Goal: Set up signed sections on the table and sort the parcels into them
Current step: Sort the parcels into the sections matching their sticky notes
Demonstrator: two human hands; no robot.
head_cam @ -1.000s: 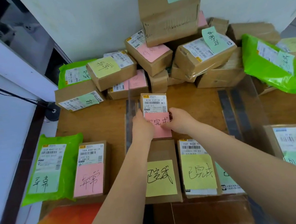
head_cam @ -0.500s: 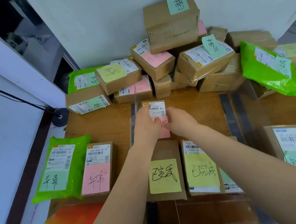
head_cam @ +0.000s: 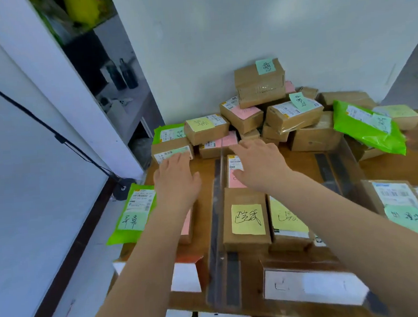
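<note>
Both grips are released, and the left hand (head_cam: 177, 178) hovers nearest the yellow-noted box (head_cam: 207, 128), which lies far-right of it, long axis left-right.

A pale wall (head_cam: 220, 46) backs the wooden table (head_cam: 203, 166), with a white panel (head_cam: 30, 170) crossed by a black cable (head_cam: 39, 123) left, beside a dim shelf (head_cam: 122, 95).

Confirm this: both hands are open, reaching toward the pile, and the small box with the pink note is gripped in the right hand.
Not gripped. In the head view the pink-note box lies on the table under the open right hand. The left hand is open too, and both reach toward the pile.
</note>
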